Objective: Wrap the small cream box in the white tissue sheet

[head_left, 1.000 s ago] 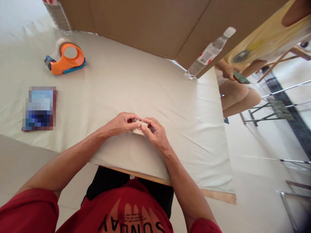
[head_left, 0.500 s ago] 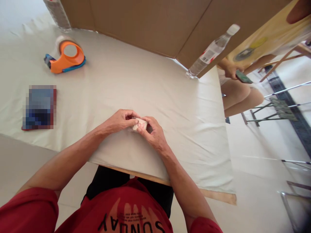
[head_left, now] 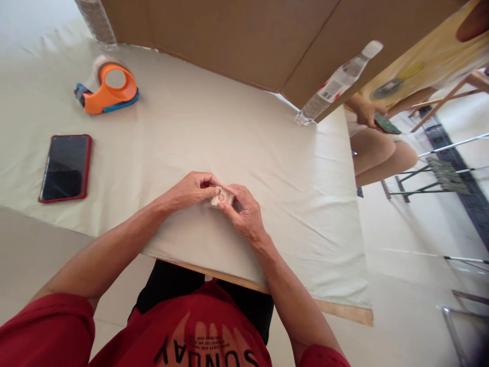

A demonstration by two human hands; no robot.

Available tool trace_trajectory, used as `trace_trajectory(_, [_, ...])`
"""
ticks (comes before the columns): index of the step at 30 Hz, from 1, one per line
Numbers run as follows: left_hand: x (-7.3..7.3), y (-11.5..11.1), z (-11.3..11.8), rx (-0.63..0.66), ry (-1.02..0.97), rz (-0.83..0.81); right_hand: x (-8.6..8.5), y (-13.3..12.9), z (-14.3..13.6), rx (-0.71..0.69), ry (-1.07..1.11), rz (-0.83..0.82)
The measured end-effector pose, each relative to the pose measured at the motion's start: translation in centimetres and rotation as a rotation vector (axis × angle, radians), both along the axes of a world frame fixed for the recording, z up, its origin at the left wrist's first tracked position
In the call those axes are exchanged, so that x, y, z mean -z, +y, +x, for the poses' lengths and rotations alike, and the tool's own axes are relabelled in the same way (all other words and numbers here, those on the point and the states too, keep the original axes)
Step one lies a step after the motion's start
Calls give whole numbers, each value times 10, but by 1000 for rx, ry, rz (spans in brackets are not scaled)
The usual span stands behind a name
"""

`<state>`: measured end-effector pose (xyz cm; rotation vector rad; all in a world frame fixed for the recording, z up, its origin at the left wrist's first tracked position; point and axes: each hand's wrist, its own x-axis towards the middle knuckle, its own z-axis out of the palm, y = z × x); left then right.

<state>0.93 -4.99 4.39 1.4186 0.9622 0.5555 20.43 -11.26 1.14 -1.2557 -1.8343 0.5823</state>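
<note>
A small pale block-like packet with red printing (head_left: 222, 198) lies between my two hands, just above or on the cloth near the table's front edge. My left hand (head_left: 196, 188) pinches its left end, thumb on top and fingers curled behind. From the right, my right hand (head_left: 244, 210) grips the other end with its thumb on the near side. The fingers cover much of the packet, so I cannot make out exactly what it is.
A phone in a red case (head_left: 65, 168) and an orange tape dispenser (head_left: 110, 89) lie to the left. Cardboard panels (head_left: 221, 43) stand at the back, with water bottles (head_left: 338, 84) against them. Beyond the right edge a seated person's hand (head_left: 367, 113) holds a phone.
Both hands keep their hold, and the packet's printed face has turned slightly. The whole view has shifted a little.
</note>
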Motion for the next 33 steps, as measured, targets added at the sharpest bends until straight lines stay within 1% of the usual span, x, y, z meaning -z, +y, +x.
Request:
trace_trajectory(4, [0, 0, 0, 9, -22, 1, -1, -2, 2, 10, -133, 75])
trace_trajectory(8, [0, -1, 1, -2, -16, 29, 1, -1, 5, 1, -227, 143])
trace_trajectory(12, [0, -2, 1, -12, -23, 41, 3, 0, 4, 12, -284, 167])
trace_trajectory(17, [-4, -1, -2, 16, -3, 44, 2, 1, 3, 13, -275, 116])
trace_trajectory(19, [-4, -1, -4, 33, -6, 41, 1, 1, 5, 2, -237, 113])
trace_trajectory(21, [-4, 0, -4, 25, -12, 42, 1, 2, 8, 2, -176, 121])
trace_trajectory(25, [-1, 0, -3, 4, -19, 39, 0, 1, 15, 47, -82, 83])
trace_trajectory(28, [1, 1, -3, 8, -22, 38, 1, 2, 14, 30, -123, 78])
trace_trajectory(33, [0, 1, -3, 23, -29, 33, 4, 4, 7, -6, -258, 150])
